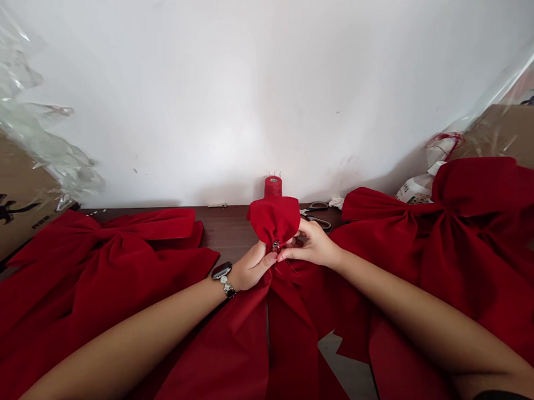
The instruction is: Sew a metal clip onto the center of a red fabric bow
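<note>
My left hand (250, 267) and my right hand (310, 245) meet at the middle of the dark table, both pinching the gathered neck of a red fabric piece (274, 220). The cloth fans out upward above my fingers and hangs down in long tails (272, 340) toward me. A small metal clip or pin (276, 245) shows at the gathered point between my fingertips. My left wrist wears a watch (221, 270).
A finished large red bow (98, 264) lies at the left, another red bow (452, 228) at the right. A red thread spool (273, 186) stands by the white wall, scissors (315, 213) beside it. Cardboard boxes (13, 197) and clear plastic wrap (37, 132) flank both sides.
</note>
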Motion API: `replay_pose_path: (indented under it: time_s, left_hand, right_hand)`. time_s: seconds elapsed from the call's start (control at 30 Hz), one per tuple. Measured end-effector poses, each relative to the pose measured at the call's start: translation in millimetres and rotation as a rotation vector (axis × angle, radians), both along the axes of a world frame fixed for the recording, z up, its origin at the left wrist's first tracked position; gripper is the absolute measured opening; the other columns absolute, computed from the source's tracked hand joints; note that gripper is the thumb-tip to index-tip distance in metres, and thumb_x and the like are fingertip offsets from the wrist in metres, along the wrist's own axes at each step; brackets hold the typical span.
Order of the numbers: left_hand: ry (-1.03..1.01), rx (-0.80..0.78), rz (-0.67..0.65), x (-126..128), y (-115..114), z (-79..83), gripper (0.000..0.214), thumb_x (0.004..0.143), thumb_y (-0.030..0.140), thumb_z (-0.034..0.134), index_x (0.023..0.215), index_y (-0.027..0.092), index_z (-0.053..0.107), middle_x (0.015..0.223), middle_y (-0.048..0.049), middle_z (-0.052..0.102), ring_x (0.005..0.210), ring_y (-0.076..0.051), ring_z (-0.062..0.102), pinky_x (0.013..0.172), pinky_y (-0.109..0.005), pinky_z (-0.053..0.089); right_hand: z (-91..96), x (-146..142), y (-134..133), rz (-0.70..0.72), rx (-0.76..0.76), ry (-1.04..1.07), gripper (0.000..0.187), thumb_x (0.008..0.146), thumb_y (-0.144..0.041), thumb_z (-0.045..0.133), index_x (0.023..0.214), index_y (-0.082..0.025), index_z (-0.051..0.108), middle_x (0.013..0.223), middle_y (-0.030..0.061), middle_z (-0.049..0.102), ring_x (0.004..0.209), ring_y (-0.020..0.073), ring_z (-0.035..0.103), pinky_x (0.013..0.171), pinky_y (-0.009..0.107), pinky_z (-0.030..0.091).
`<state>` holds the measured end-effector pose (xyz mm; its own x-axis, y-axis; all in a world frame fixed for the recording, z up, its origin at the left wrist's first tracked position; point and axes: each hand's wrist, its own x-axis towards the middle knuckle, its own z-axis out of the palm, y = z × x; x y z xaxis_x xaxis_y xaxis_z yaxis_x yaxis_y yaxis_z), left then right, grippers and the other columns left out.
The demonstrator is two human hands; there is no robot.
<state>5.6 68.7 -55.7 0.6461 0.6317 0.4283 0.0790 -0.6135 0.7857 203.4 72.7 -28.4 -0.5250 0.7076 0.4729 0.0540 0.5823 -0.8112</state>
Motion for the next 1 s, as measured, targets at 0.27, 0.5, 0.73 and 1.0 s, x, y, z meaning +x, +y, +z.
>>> replay_pose_path:
  time_s: [0.27,0.5,0.73,1.0]
  left_hand:
    - [-0.022,-0.258,-0.053,2,0,6.7,0.047,0.096,0.055,0.033,0.106,0.014,0.054,0.09,-0.0073,0.061,0.084,-0.018,0.055,0.089,-0.035,0.044]
    - [-0.071,-0.41,-0.172,4,3,4.8,0.042,0.096,0.052,0.037,0.106,0.015,0.056,0.085,-0.0052,0.057,0.079,-0.016,0.051,0.084,-0.032,0.043]
    - [-0.042,-0.434,-0.108,5,2,5.2,0.044,0.095,0.055,0.038,0.1,0.015,0.055,0.087,-0.0057,0.058,0.082,-0.017,0.052,0.085,-0.033,0.042]
    - [-0.039,-0.376,0.019,4,4,4.3,0.045,0.096,0.056,0.033,0.098,0.016,0.052,0.09,-0.0056,0.057,0.084,-0.016,0.051,0.088,-0.033,0.043]
  right_hand:
    - [7.7,13,17,0.219,-0.299,0.064,0.036,0.082,-0.046,0.066,0.082,-0.013,0.051,0.063,-0.0001,0.058,0.046,0.0048,0.045,0.045,0.018,0.035]
    - [4.0,9,17,0.209,-0.384,0.091,0.047,0.078,-0.054,0.067,0.064,-0.012,0.05,0.055,-0.0013,0.052,0.04,0.0026,0.036,0.041,0.018,0.025]
    - [-4.4,0,16,0.118,-0.449,0.211,0.046,0.076,-0.051,0.07,0.067,-0.014,0.045,0.054,-0.005,0.045,0.043,0.0026,0.034,0.044,0.018,0.025]
    - [22.1,18,21,-0.166,-0.452,0.287,0.043,0.078,-0.053,0.068,0.084,-0.018,0.043,0.07,-0.0013,0.058,0.056,0.0079,0.053,0.045,0.016,0.036]
